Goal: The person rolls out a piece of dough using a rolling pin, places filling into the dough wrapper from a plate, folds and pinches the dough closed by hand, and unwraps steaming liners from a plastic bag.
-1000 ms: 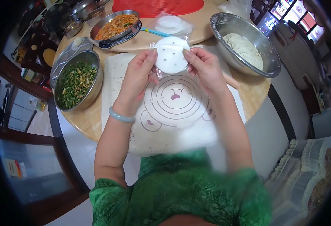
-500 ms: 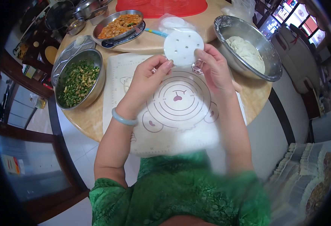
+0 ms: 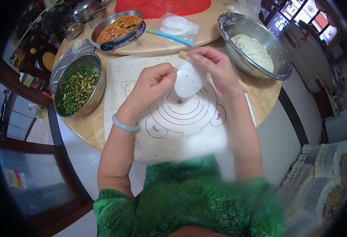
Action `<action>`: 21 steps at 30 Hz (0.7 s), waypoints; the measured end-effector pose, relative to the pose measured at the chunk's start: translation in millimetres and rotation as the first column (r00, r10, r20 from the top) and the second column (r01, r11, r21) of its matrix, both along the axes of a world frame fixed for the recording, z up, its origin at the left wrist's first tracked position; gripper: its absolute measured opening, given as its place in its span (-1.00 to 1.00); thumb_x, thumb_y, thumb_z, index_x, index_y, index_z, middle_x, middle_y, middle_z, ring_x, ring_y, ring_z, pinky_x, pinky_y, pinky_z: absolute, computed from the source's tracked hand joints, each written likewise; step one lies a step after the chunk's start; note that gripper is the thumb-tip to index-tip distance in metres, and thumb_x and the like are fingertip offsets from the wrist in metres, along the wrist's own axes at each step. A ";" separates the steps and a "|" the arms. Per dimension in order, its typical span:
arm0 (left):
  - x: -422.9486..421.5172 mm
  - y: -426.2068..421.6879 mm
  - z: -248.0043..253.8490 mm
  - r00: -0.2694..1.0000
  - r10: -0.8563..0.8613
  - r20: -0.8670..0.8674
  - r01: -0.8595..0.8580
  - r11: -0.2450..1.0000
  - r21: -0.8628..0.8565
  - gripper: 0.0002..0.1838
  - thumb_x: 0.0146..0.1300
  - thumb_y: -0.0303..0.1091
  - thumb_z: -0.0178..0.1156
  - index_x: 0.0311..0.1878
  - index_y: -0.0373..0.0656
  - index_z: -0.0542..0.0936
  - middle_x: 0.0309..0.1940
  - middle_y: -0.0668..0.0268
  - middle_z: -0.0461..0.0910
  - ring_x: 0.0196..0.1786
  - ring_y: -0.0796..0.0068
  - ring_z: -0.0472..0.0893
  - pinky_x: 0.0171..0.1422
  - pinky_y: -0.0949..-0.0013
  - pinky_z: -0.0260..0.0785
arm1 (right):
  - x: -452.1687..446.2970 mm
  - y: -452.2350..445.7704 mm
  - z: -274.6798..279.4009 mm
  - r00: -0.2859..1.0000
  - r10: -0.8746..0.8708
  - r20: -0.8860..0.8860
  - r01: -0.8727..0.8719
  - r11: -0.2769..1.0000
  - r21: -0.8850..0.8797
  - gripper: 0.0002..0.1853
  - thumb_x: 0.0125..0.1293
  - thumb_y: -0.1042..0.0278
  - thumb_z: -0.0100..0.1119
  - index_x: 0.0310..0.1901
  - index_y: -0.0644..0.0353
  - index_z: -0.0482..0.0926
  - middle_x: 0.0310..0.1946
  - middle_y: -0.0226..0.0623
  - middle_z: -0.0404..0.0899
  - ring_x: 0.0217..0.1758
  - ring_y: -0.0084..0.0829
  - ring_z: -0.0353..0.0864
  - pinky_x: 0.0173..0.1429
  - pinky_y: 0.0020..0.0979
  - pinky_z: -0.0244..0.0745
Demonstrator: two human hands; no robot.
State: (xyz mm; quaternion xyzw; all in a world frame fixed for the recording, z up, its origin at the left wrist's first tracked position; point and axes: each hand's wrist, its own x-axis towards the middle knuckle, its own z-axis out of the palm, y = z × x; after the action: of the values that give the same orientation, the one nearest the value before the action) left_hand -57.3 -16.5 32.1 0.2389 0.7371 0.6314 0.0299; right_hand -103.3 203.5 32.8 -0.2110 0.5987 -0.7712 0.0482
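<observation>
Between my two hands hangs a round white perforated steamer paper [image 3: 188,83], tilted downward over a white baking mat [image 3: 181,148] printed with rings and a bear face. My left hand [image 3: 154,81] is closed, with thumb and forefinger pinched at the paper's left edge. At its upper right, my right hand [image 3: 217,68] pinches the paper too. A wooden rod end [image 3: 184,55], perhaps a rolling pin, shows just behind my right hand. Partly hidden beside my left wrist, a small piece of dough [image 3: 130,87] lies on the mat.
A steel bowl of chopped greens [image 3: 78,85] stands left, a pan of orange filling [image 3: 118,28] behind it. Right is a large bowl of dough [image 3: 254,51]. A bag of white papers [image 3: 177,25], a blue-handled tool [image 3: 171,37] and a red basket [image 3: 161,8] sit at the back.
The steamer paper has come down and toward me, from facing up flat to tilting downward. The blue-handled tool and bag behind it are now uncovered. The view has shifted slightly.
</observation>
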 end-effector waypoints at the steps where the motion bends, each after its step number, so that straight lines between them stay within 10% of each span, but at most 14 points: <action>1: 0.4 0.3 -0.1 1.000 -0.009 0.011 0.009 1.000 0.010 -0.89 0.39 -0.44 0.07 -0.22 -0.26 0.56 -0.29 0.47 0.57 -0.22 0.72 0.45 -0.07 0.55 0.33 | -1.3 0.5 -3.9 1.000 0.030 0.003 -0.030 0.999 -0.016 -0.78 0.35 0.35 0.32 -0.06 0.25 0.66 -0.19 -0.43 0.67 -0.12 -0.64 0.59 0.01 -0.54 0.48; 7: -1.1 20.4 -2.4 0.983 0.172 0.068 -0.181 0.968 0.175 -0.82 0.39 -0.34 0.20 -0.22 -0.29 0.61 -0.38 0.42 0.59 -0.26 0.68 0.52 -0.14 0.50 0.40 | 12.0 -14.8 -3.8 0.999 0.018 -0.042 -0.016 0.999 0.043 -0.84 0.36 0.36 0.30 -0.15 0.28 0.65 -0.28 -0.46 0.65 -0.23 -0.69 0.56 -0.12 -0.58 0.47; 21: -8.3 20.6 -13.0 0.599 0.233 -0.766 -0.586 0.779 -0.221 -0.94 0.23 -0.45 0.26 -0.24 -0.16 0.62 -0.40 0.23 0.59 -0.29 0.19 0.62 -0.24 0.24 0.46 | 7.1 -40.9 -30.2 0.917 -0.283 -0.281 0.332 0.932 0.143 -0.84 0.35 0.38 0.24 -0.31 0.31 0.59 -0.51 -0.47 0.53 -0.43 -0.68 0.43 -0.32 -0.54 0.37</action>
State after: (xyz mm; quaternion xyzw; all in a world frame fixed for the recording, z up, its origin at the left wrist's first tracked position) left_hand -65.5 4.2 19.2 0.2642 0.8513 0.2901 -0.3482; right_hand -96.1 162.6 2.5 -0.2060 0.6956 -0.6754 -0.1320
